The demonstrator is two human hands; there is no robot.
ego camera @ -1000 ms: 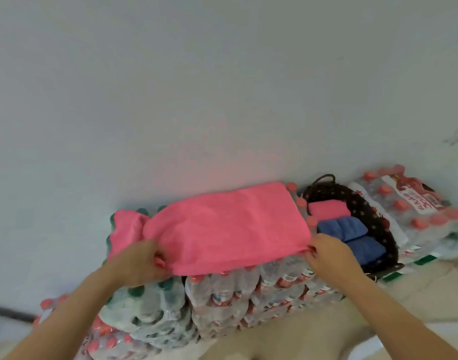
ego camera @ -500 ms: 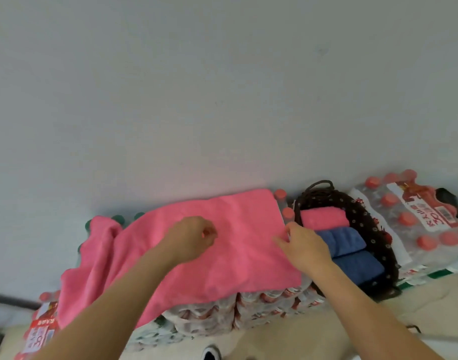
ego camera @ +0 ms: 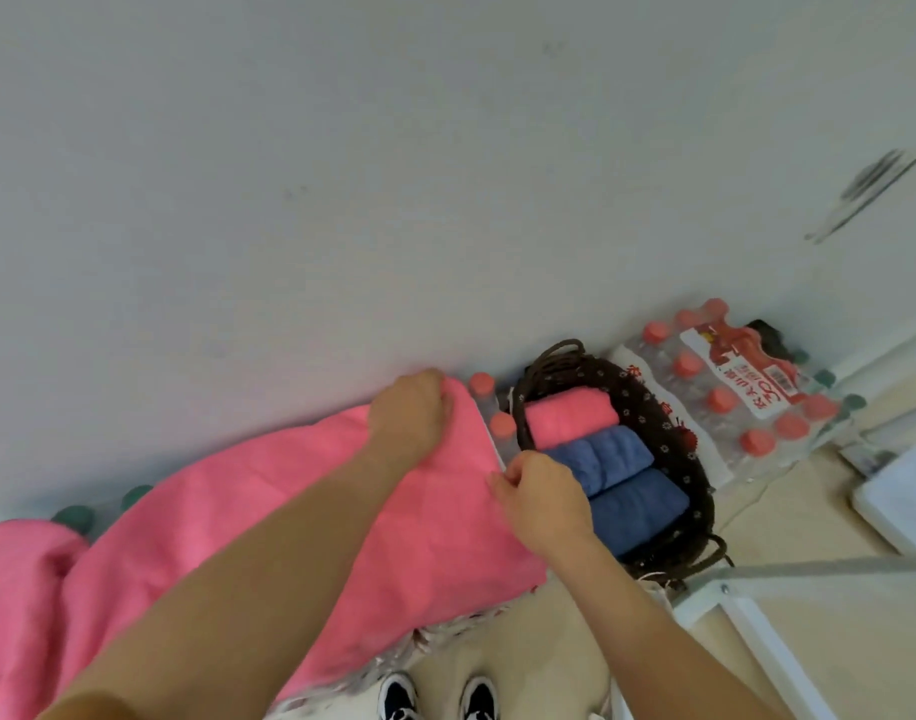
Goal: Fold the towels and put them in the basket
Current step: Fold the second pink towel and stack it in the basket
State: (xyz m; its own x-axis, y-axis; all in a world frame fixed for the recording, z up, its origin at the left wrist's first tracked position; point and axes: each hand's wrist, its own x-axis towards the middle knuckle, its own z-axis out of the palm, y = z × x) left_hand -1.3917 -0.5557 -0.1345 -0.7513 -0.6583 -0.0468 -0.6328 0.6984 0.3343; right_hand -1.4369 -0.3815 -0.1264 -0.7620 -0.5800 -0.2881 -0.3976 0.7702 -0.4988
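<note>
Fuzzy matt cloth pink towel (ego camera: 300, 517), dark woven basket (ego camera: 697, 459) (rope-like), glossy plastic-wrapped bottles (ego camera: 731, 397)

The left hand (ego camera: 406, 415) has slid to the pink towel's (ego camera: 268, 517) far corner by the wall

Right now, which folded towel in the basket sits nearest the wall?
The pink folded towel, at the far end of the basket; the two blue folded towels lie nearer the person.
</note>
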